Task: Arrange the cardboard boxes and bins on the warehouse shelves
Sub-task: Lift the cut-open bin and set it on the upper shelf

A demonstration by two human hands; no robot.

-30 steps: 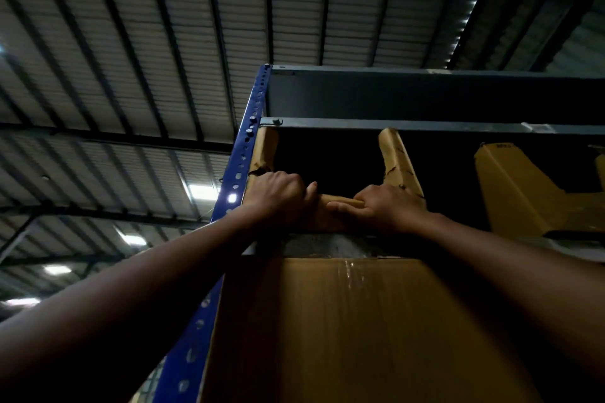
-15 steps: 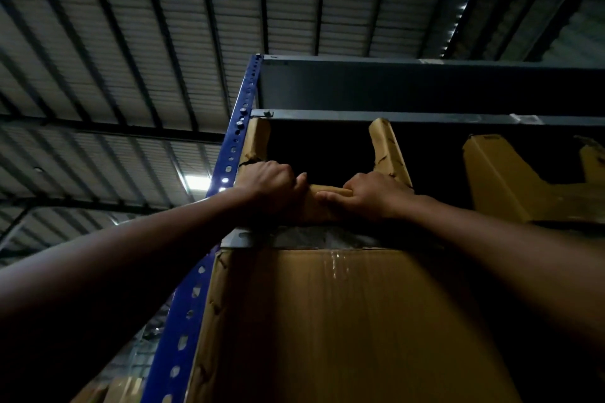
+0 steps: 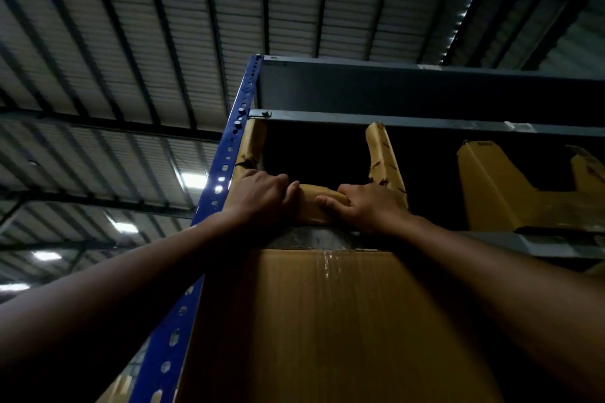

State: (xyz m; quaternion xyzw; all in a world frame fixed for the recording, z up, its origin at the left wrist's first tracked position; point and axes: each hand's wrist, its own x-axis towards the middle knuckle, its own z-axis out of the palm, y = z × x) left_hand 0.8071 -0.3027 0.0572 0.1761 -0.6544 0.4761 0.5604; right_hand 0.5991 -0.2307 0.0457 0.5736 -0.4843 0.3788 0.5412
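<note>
I look up at a high shelf. A brown cardboard bin [image 3: 381,154] with a cut-out front stands on the top shelf, against the blue upright. My left hand [image 3: 262,199] and my right hand [image 3: 370,206] both grip the bin's low front lip, fingers curled over it, close side by side. Below the shelf edge stands a large taped cardboard box [image 3: 327,321], between my forearms. The inside of the bin is dark.
A yellow cardboard bin [image 3: 491,190] sits to the right on the same shelf. The blue perforated upright [image 3: 226,167] runs along the left. A grey shelf beam [image 3: 425,124] lies just above the bins. Corrugated roof and ceiling lights are overhead.
Both hands keep the same grip on the bin's front lip. The view has shifted slightly; the bin and hands sit about where they were.
</note>
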